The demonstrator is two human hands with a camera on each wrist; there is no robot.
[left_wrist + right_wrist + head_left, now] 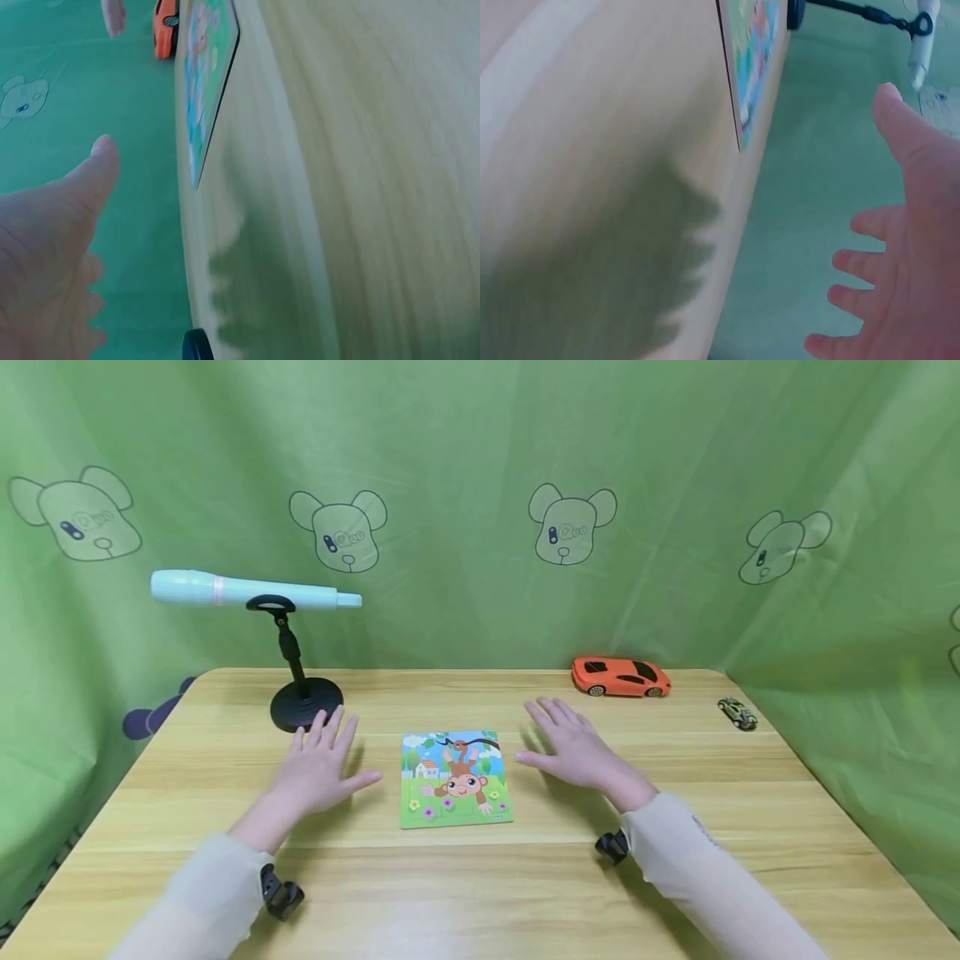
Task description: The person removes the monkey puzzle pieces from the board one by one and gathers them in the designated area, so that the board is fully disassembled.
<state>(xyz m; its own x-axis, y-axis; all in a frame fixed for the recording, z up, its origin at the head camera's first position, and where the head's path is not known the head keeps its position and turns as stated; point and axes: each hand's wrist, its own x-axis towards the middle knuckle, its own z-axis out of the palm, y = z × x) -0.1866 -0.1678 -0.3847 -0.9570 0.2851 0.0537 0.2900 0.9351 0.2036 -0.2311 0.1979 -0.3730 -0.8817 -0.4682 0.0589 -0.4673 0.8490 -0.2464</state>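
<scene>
A square picture puzzle (456, 779) with a cartoon monkey hanging from a branch lies flat on the wooden table, between the two hands. To its left, my left hand (317, 770) is held over the table with fingers spread, holding nothing. On the other side my right hand (576, 750) also has its fingers extended and grasps nothing. Shadows under both palms show in the wrist views, where the left thumb (94, 176) and right thumb (901, 124) stick out toward the puzzle (751, 64) without touching it.
Beyond the left hand, a light blue microphone (247, 591) lies across a black stand (306, 703). An orange toy car (621, 677) sits at the table's back edge, and a small patterned toy car (738, 713) near the right edge. A green curtain (465, 610) surrounds the table (450, 893).
</scene>
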